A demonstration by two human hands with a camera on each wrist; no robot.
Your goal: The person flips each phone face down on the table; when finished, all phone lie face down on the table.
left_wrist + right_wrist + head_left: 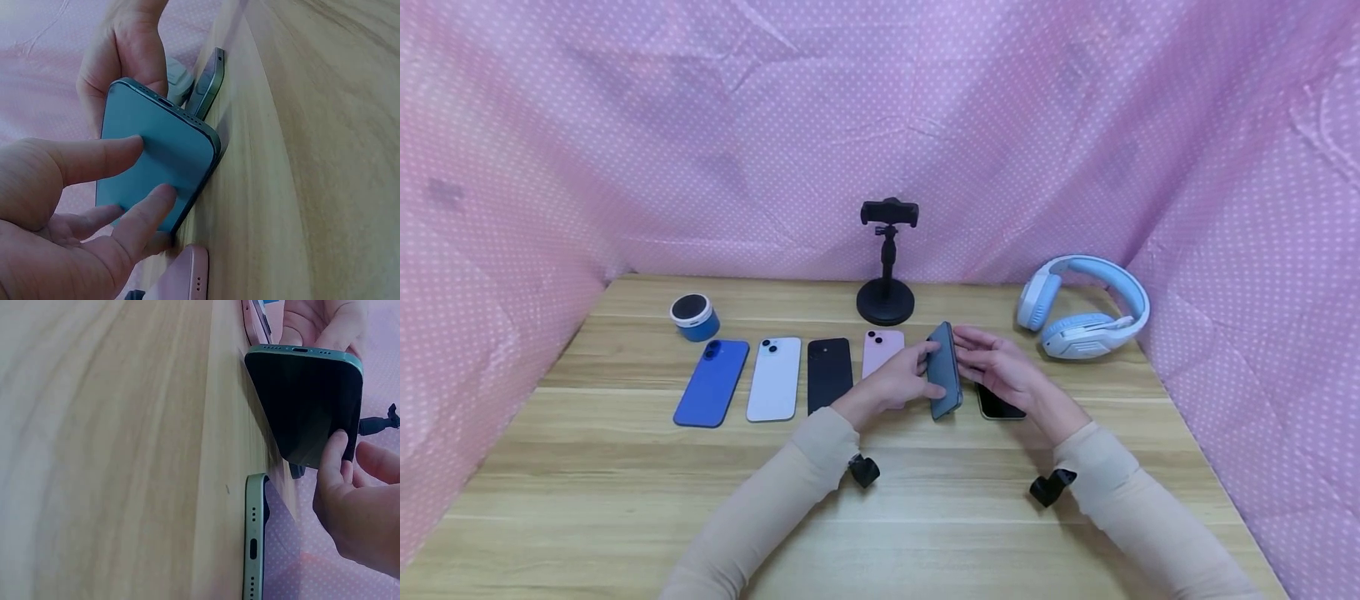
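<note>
A teal phone [943, 371] stands tilted on its long edge on the wooden table [625, 500], held between both hands. My left hand [902, 379] grips it from the left, with fingers [100, 156] lying across its teal back [156, 150]. My right hand [1000, 367] reaches in from the right, its fingertips [337, 447] touching the dark screen [306, 406]. Under the right hand a dark phone with a pale green frame [996, 407] lies flat, its edge close by in the right wrist view [255, 544].
Left of the hands, a pink phone [880, 350], a black phone [829, 373], a white phone [773, 379] and a blue phone [711, 383] lie in a row. A small blue speaker [694, 317], a black phone stand [887, 250] and blue-white headphones [1082, 308] stand behind. Pink dotted cloth walls three sides.
</note>
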